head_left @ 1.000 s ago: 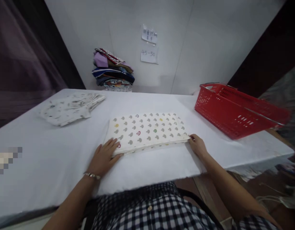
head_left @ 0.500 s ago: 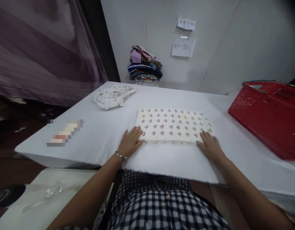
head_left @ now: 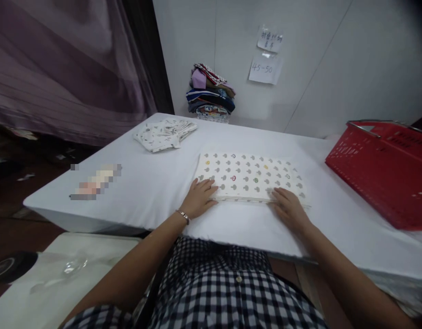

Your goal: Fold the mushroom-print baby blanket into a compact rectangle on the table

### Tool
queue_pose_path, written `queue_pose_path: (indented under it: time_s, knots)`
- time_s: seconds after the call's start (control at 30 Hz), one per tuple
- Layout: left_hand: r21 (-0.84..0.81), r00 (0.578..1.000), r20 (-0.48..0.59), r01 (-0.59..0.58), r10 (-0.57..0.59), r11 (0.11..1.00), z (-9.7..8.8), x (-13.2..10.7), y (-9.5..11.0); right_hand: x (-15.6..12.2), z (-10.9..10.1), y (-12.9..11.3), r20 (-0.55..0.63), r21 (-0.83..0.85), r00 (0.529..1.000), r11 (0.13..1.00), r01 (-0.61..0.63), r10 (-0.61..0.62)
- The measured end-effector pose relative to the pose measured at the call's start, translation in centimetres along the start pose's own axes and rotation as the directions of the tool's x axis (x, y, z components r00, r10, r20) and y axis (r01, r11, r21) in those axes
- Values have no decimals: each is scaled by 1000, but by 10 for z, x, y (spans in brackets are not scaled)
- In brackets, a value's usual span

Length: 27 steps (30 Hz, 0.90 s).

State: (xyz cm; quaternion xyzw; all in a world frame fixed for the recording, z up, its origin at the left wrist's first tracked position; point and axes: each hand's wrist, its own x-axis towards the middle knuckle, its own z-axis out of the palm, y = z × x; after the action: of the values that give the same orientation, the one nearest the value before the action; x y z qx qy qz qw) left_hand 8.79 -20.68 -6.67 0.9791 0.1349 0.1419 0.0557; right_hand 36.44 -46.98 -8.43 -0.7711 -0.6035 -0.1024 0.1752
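Both hands are flat with fingers spread, gripping nothing: left hand (head_left: 200, 198) lies palm-down on the 7 o'clock corner of the folded mushroom-print cloth (head_left: 250, 176), right hand (head_left: 288, 208) on its 5 o'clock corner. The cloth sits mid white table (head_left: 145, 183), red basket (head_left: 382, 169) at its 3 o'clock. I'd say press with whole palms, even weight on both sides, so the stacked layers don't creep out of line
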Motion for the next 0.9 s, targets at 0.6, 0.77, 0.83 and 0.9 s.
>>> queue_pose_path:
  time_s: [0.6,0.77,0.83,0.9]
  knots:
    - [-255,994,-77,51,-73,966,17,18,2,26,4,-3,130,222,980,959,-175,149]
    - [-267,994,-67,70,-91,961,18,19,2,25,4,-5,95,187,988,973,-138,122]
    - [-257,993,-69,72,-93,964,18,19,3,23,2,-9,75,143,994,986,-87,77]
    - [-238,993,-79,63,-84,969,18,18,4,22,2,-13,54,92,998,995,-26,21]
